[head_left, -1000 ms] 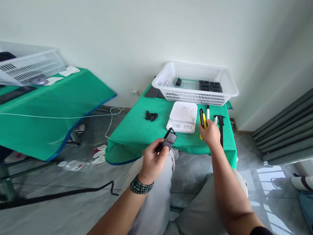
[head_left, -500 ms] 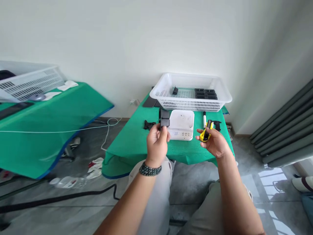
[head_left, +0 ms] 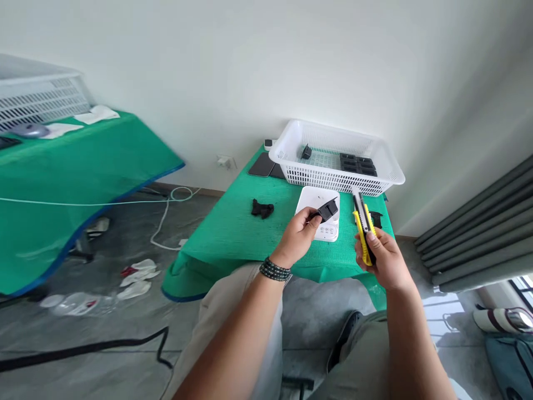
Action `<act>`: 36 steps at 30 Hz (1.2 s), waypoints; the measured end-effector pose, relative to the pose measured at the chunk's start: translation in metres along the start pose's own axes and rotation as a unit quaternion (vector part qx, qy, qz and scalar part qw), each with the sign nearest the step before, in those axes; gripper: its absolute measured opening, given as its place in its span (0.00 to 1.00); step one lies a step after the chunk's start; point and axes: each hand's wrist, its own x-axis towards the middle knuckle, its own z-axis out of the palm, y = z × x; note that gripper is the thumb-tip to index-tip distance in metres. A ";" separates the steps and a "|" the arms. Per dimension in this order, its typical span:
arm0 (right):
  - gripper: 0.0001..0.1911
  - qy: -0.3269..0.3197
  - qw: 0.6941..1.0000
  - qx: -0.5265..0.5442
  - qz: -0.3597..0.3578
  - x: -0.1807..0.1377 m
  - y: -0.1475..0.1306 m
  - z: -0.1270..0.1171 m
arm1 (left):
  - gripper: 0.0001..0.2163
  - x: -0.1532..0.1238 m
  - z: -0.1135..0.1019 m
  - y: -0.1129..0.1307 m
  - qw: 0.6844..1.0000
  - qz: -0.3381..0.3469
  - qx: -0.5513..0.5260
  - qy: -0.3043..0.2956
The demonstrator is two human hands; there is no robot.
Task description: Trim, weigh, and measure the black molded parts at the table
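Note:
My left hand [head_left: 298, 240] is closed around a small black plastic part [head_left: 327, 210], held above the white scale [head_left: 320, 221] on the green-covered table [head_left: 233, 228]. My right hand [head_left: 385, 259] grips a yellow utility knife [head_left: 363, 228] upright, its blade end pointing up, just right of the scale. Behind them stands a white mesh basket [head_left: 291, 145] with several black parts [head_left: 358, 164] inside.
Another black piece [head_left: 262, 209] lies on the cloth to the left. Dark flat devices [head_left: 265, 165] sit near the wall. A second green table [head_left: 75, 183] is at left. Cables, litter and a plastic bottle [head_left: 75, 303] lie on the floor. A grey radiator [head_left: 478, 233] stands at right.
My right hand picked the yellow knife up from the table and raised it upright. My left hand carried the black part to above the scale. The view shifted slightly left.

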 end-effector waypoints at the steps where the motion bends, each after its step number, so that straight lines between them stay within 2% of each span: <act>1: 0.26 -0.003 0.999 -0.041 -0.007 0.000 0.001 0.004 | 0.20 -0.001 -0.004 0.001 1.000 0.001 0.005 -0.013; 3: 0.27 -0.013 0.992 -0.121 -0.017 0.001 0.003 0.012 | 0.19 -0.002 -0.012 0.006 0.999 0.014 0.025 -0.023; 7: 0.24 -0.022 0.966 -0.256 -0.024 0.014 0.008 0.018 | 0.15 -0.008 -0.027 0.016 0.994 0.064 0.085 0.008; 8: 0.24 0.009 0.955 -0.295 -0.024 0.019 0.009 0.017 | 0.15 -0.010 -0.031 0.018 0.993 0.074 0.095 0.014; 11: 0.24 0.160 0.917 -0.365 -0.019 0.031 0.004 0.013 | 0.15 -0.016 -0.043 0.024 0.992 0.087 0.095 0.001; 12: 0.25 0.180 0.918 -0.353 -0.021 0.032 0.001 0.013 | 0.15 -0.018 -0.047 0.026 0.992 0.086 0.090 -0.006; 13: 0.25 0.166 0.930 -0.326 -0.029 0.030 -0.003 0.015 | 0.15 -0.019 -0.050 0.027 0.992 0.086 0.088 -0.007; 15: 0.26 0.059 0.961 -0.266 -0.048 0.024 -0.009 0.024 | 0.15 -0.021 -0.056 0.027 0.992 0.086 0.092 0.005; 16: 0.26 0.004 0.966 -0.254 -0.054 0.021 -0.010 0.030 | 0.15 -0.022 -0.059 0.026 0.993 0.082 0.089 0.012; 17: 0.26 -0.031 0.964 -0.259 -0.052 0.020 -0.010 0.034 | 0.16 -0.022 -0.061 0.024 0.994 0.076 0.077 0.017; 18: 0.26 -0.034 0.959 -0.279 -0.045 0.021 -0.009 0.038 | 0.17 -0.023 -0.063 0.021 0.996 0.065 0.052 0.014; 19: 0.25 -0.001 0.951 -0.307 -0.035 0.025 -0.007 0.040 | 0.19 -0.025 -0.065 0.019 0.998 0.055 0.015 0.006; 22: 0.26 0.196 0.911 -0.363 -0.006 0.040 0.000 0.035 | 0.23 -0.029 -0.069 0.018 0.988 0.038 -0.144 -0.034; 23: 0.26 0.224 0.905 -0.363 -0.002 0.043 0.002 0.032 | 0.24 -0.031 -0.070 0.020 0.978 0.035 -0.202 -0.034; 25: 0.28 0.229 0.914 -0.336 -0.010 0.041 0.003 0.030 | 0.24 -0.032 -0.073 0.027 0.952 0.016 -0.304 -0.011; 28: 0.32 0.188 0.957 -0.217 -0.037 0.019 0.009 0.038 | 0.27 -0.031 -0.076 0.035 0.921 -0.028 -0.390 0.009; 30: 0.33 0.168 0.976 -0.132 -0.033 0.000 0.018 0.049 | 0.30 -0.029 -0.078 0.035 0.920 -0.047 -0.389 -0.001; 32: 0.34 0.160 0.984 -0.074 -0.012 -0.016 0.030 0.060 | 0.30 -0.027 -0.079 0.029 0.938 -0.069 -0.341 0.001; 34: 0.33 0.148 0.988 -0.039 0.011 -0.028 0.039 0.069 | 0.28 -0.027 -0.082 0.020 0.966 -0.085 -0.242 0.008; 36: 0.32 0.131 0.990 -0.038 0.027 -0.035 0.042 0.074 | 0.26 -0.027 -0.086 0.012 0.991 -0.062 -0.119 0.007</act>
